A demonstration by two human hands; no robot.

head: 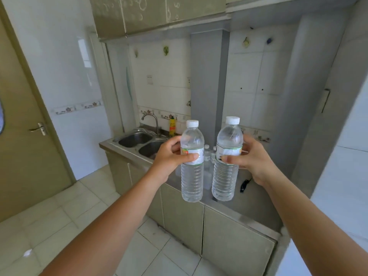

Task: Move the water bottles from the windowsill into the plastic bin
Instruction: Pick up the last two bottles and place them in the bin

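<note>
I hold two clear water bottles with white caps upright in the air in front of a kitchen counter. My left hand (171, 156) grips the left bottle (192, 176) around its label. My right hand (253, 158) grips the right bottle (226, 176) the same way. Between and behind the two, more bottles (208, 156) stand on the counter, apparently inside a clear plastic bin whose walls I can barely make out. No windowsill is in view.
A steel double sink (139, 140) with a faucet (151, 120) and a yellow bottle (172, 126) lies at the counter's left. A small black object (244, 185) rests on the counter (249, 208) at the right. A door (22, 136) stands at far left, tiled floor below.
</note>
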